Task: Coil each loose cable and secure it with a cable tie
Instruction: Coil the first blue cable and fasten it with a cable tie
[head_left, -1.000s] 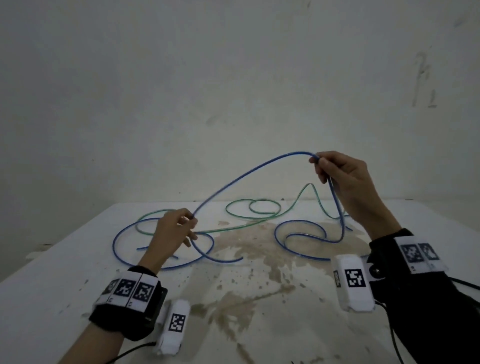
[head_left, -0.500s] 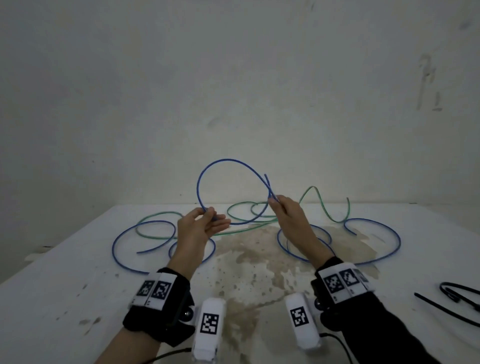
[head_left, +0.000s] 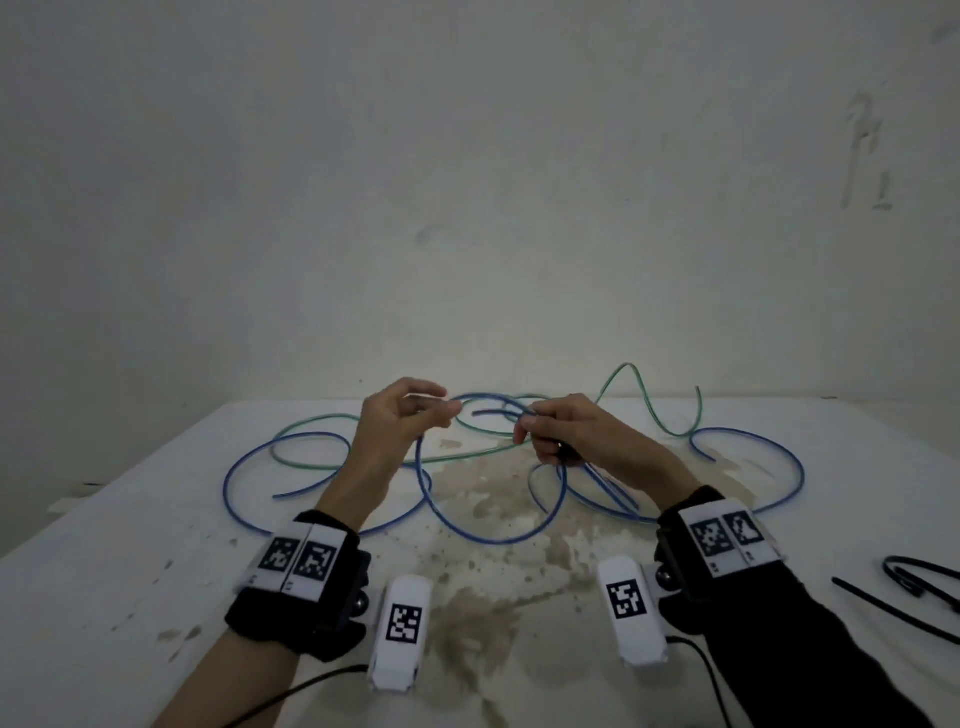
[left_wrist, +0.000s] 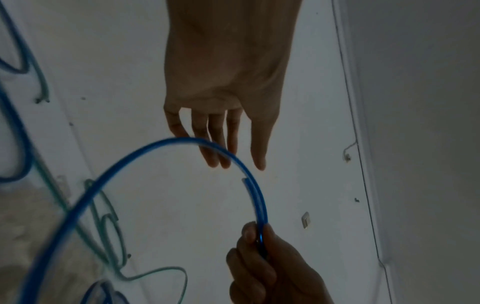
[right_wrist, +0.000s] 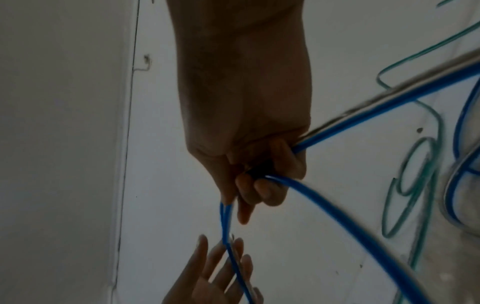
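A long blue cable (head_left: 493, 539) sprawls over the white table (head_left: 130, 597), and one loop of it hangs between my hands. My right hand (head_left: 524, 427) grips that loop, pinching two blue strands (right_wrist: 225, 214) side by side between thumb and forefinger; a short cable end (left_wrist: 245, 181) sticks out past them. My left hand (head_left: 441, 410) is held just left of it with straight fingers (left_wrist: 221, 148), and the blue loop (left_wrist: 145, 150) runs across their tips. A green cable (head_left: 332, 465) lies loose behind, partly under the blue one.
Black cable ties (head_left: 914, 582) lie at the table's right edge. A brown stain (head_left: 493, 613) covers the middle of the table. A bare wall (head_left: 467, 182) rises right behind the far edge. The table's left part has no cable on it.
The loop that stood above the hands has come down and now hangs between them. The right hand has moved in toward the left one. The left fingers have straightened off their pinch.
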